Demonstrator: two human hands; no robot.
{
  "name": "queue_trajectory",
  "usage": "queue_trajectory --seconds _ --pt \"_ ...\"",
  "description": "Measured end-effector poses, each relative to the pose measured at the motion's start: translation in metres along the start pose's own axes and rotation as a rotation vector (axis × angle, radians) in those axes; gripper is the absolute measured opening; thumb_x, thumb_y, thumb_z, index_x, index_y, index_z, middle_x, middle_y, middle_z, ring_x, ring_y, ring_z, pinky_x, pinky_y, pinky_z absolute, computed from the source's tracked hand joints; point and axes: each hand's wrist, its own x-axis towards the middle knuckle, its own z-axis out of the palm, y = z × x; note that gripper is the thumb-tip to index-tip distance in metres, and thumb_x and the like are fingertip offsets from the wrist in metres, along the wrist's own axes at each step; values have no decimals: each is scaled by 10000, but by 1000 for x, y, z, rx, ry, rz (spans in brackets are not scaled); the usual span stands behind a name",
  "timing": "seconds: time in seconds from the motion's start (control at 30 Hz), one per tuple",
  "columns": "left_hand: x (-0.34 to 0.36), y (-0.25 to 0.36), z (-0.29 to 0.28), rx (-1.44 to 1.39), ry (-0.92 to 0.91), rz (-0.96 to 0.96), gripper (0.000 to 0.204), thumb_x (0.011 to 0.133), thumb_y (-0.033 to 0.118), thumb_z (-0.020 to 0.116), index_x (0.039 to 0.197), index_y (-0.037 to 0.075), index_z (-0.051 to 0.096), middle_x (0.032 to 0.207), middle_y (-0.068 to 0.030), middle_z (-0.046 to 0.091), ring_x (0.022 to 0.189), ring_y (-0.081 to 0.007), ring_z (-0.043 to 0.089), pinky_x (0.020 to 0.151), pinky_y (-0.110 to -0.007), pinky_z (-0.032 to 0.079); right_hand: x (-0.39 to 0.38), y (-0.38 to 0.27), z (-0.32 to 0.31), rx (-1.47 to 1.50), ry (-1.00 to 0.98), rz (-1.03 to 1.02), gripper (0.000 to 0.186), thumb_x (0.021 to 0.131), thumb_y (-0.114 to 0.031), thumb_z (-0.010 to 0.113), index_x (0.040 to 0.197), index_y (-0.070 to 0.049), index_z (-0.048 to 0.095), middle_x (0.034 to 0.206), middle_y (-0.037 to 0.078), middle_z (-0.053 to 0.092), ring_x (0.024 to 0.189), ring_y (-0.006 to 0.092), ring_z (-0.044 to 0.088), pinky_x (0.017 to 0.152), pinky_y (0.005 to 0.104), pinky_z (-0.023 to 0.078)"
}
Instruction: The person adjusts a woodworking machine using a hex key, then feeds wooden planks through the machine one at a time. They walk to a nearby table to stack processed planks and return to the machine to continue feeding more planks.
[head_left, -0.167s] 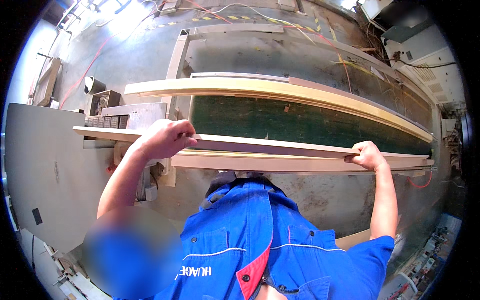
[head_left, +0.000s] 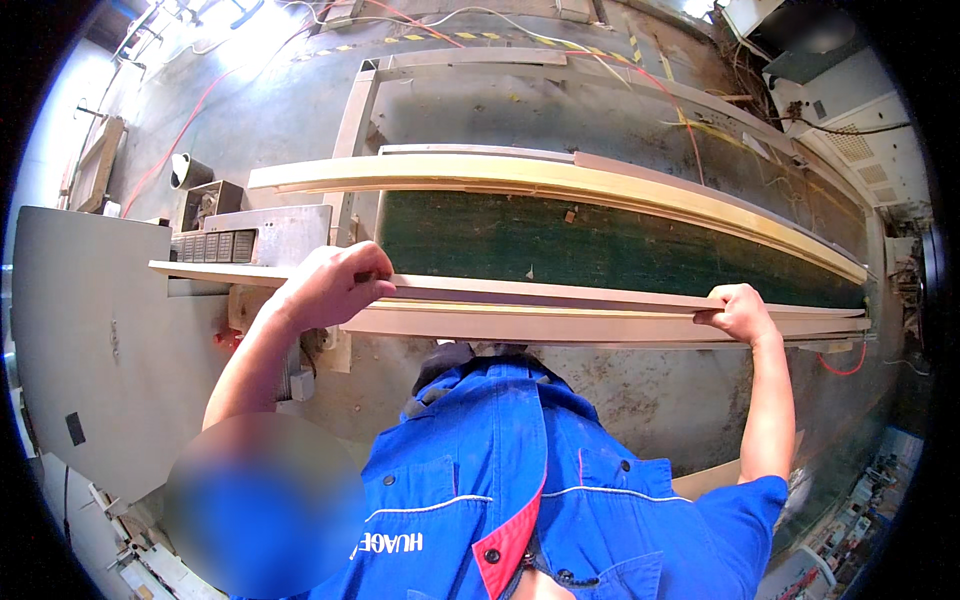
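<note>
A long, thin, pale wooden strip [head_left: 550,293] runs left to right in front of me. My left hand [head_left: 335,288] is closed round it toward its left end, the fingers curled over the top. Farther right, my right hand [head_left: 740,312] grips the same strip, with the thumb on the near side. Just below it, on the near side, lie other long pale boards [head_left: 520,325], close to or touching the held strip. Behind it stretches a dark green bench surface [head_left: 600,245]. Both palms are hidden.
A stack of long yellowish boards [head_left: 540,178] lies along the bench's far side. At the left stand a large grey cabinet [head_left: 95,340] and a metal machine part [head_left: 290,235]. Red hoses and cables cross the floor beyond. Light-coloured machine housings [head_left: 855,150] stand far right.
The strip and my left hand have shifted slightly right and nearer to me. My right hand has barely moved, and both hands keep their grip.
</note>
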Motion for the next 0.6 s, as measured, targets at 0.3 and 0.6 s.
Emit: queue_trajectory --seconds 0.3,0.6 --pt "-18 3 52 142 458 446 250 841 186 809 964 79 619 1031 -107 744 983 -293 738 844 -396 596 -19 28 13 -282 629 -479 422 764 -459 814 885 -75 688 854 78 697 827 301 651 826 431 451" --pt "-31 19 47 274 260 151 655 650 152 844 1266 30 656 1162 -213 695 1033 -439 658 986 -528 513 -36 88 49 -189 799 -492 256 922 -257 597 1072 -96 728 1032 120 713 982 326 666 902 463 515"
